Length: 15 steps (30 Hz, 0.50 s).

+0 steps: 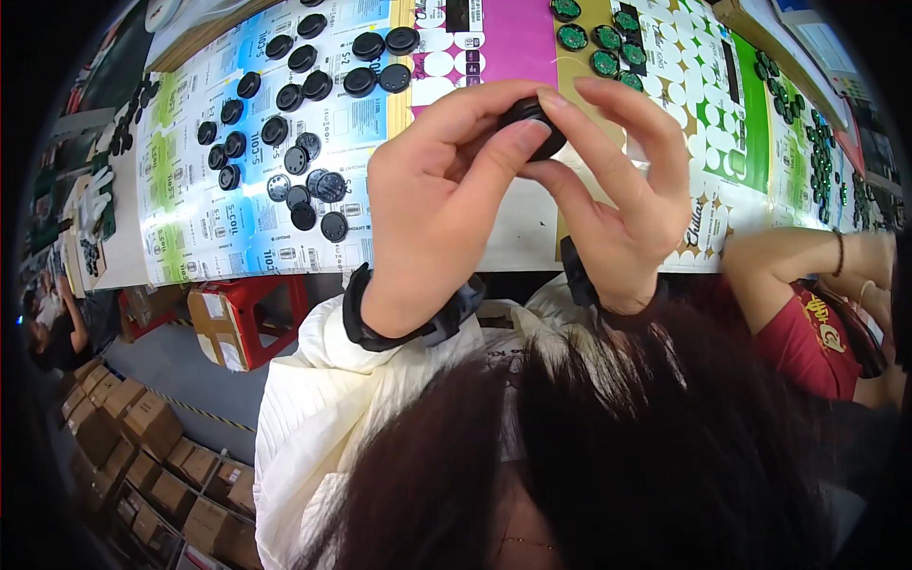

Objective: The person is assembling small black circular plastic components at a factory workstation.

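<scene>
Both my hands meet above the near edge of the table and grip one round black plastic housing (538, 127). My left hand (432, 185) pinches it from the left, its thumb across the near face. From the right, my right hand (622, 176) holds it with thumb and index finger, while another finger stands raised. Fingers cover much of the housing, so its inner side is hidden. To the left lie several similar round black housings (316, 85) and loose black discs (331, 186). Beyond my right hand are several round green circuit boards (606, 37).
Printed sheets in blue, magenta, gold and green cover the table (518, 52). A co-worker's arm (774, 261) rests at the right edge. Red stools (249, 318), one with a cardboard box, stand below left; stacked cartons (152, 427) are on the floor beyond.
</scene>
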Each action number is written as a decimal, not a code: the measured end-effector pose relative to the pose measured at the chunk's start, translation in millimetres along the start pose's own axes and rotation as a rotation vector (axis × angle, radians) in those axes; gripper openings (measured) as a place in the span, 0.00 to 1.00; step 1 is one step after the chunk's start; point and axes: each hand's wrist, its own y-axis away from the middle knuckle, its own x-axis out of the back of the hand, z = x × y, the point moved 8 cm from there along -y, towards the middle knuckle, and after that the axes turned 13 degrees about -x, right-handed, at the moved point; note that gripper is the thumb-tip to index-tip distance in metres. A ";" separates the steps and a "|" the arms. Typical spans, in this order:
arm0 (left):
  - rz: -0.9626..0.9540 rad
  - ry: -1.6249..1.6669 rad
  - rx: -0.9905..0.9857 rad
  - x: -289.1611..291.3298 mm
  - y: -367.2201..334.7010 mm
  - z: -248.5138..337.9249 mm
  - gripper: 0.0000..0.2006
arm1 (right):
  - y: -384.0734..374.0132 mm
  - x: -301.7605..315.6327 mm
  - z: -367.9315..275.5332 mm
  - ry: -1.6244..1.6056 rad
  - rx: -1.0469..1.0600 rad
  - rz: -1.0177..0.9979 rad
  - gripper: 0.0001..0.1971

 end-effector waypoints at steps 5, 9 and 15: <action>0.074 -0.183 -0.226 4.6 -4.6 3.1 0.07 | 6.4 -23.4 23.3 -0.592 -0.483 -0.065 0.19; 0.021 -0.342 -0.309 2.8 -9.5 6.0 0.06 | 17.4 -36.3 38.0 -0.773 -0.706 -0.076 0.15; -0.091 -0.149 0.042 40.0 -31.3 -28.2 0.08 | 0.0 -54.7 67.8 -0.520 -0.637 -0.402 0.18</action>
